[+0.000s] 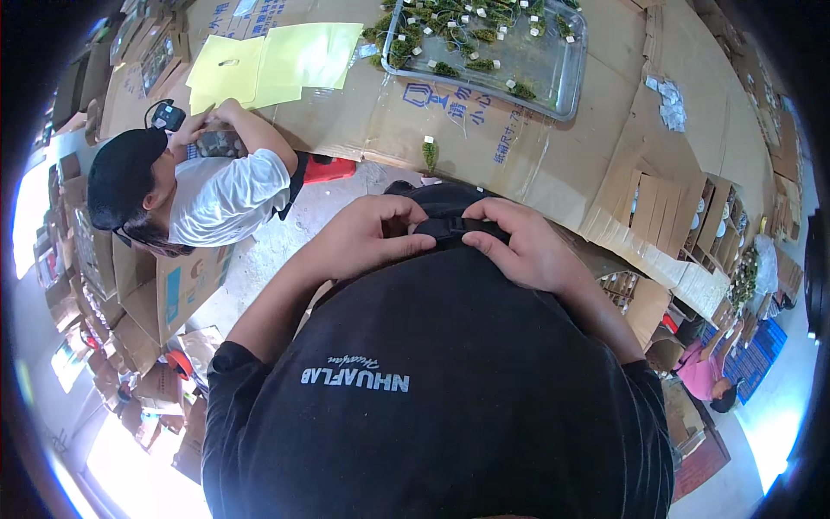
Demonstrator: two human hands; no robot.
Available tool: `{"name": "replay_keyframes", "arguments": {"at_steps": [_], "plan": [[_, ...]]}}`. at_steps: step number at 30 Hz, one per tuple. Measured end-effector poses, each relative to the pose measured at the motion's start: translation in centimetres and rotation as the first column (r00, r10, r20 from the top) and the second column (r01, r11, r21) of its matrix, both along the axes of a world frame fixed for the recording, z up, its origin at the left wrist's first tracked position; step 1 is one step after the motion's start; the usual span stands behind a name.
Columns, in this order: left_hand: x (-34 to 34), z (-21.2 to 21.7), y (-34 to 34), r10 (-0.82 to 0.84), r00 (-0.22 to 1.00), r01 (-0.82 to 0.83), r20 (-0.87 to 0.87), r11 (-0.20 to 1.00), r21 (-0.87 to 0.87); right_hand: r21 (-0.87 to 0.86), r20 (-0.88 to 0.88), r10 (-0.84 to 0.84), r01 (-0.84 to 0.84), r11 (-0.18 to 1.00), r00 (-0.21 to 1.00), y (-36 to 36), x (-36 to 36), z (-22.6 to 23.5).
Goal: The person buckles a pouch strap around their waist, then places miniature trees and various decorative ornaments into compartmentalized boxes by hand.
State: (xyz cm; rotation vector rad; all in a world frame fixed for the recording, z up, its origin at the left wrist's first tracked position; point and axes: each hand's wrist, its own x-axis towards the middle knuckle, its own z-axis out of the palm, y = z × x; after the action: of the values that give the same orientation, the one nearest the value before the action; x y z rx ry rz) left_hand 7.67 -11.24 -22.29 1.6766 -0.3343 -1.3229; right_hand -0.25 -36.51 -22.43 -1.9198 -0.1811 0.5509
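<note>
At my waist, against my black shirt, is a black strap buckle. My left hand is closed, its thumb and fingertips pinching the buckle's left end. My right hand pinches the buckle's right side and the black strap there, thumb below and fingers above. Just beyond my hands, a single small green sprig with a white tag lies on the near edge of the cardboard-covered table.
A clear plastic tray at the far side holds many tagged green sprigs. Yellow sheets lie left of it. A person in a black cap works at the left. Cardboard boxes stand at the right, with another person beyond.
</note>
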Motion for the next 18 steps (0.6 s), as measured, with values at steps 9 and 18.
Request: {"name": "replay_keyframes", "arguments": {"at_steps": [9,18], "plan": [[-0.5,-1.6,0.0,0.162,0.949,-0.181,-0.272,0.982,-0.047,0.045,0.073,0.019,-0.023,0.999,0.997,-0.1,0.0,-0.4],[-0.4,-0.9,-1.2,0.185,0.938,-0.201,-0.292,0.979,-0.027,0.069,0.088,0.019,-0.025,0.997,0.996,-0.1,-0.1,-0.5]]}}
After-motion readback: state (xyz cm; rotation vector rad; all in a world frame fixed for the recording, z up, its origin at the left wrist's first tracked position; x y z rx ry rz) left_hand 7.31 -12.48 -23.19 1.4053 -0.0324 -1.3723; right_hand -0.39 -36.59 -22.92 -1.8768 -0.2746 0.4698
